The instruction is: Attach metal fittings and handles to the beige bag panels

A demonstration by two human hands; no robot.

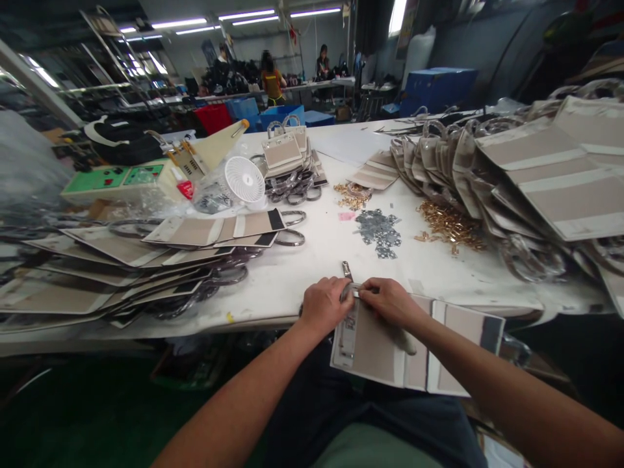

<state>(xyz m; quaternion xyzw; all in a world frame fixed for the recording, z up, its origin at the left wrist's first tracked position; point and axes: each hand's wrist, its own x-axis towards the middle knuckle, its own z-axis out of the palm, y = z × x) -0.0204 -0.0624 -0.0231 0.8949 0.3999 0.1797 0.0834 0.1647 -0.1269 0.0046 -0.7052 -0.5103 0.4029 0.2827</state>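
An unfinished handbag panel, beige with white strips and a dark end band, leans against the table's front edge above my lap. My left hand is closed on its upper left corner, the fingers curled over the edge. My right hand pinches the same top edge just to the right. From under the right palm sticks a blurred, greyish handle-like end; its kind is unclear. Beyond the left fingertips, a short dark strap with a metal clasp lies on the table. My fingers hide whatever sits between them.
Stacked bag panels lie left and right. Grey perforated plates and gold metal pieces are heaped mid-table. Farther back are a white fan and small bags. People work in the background.
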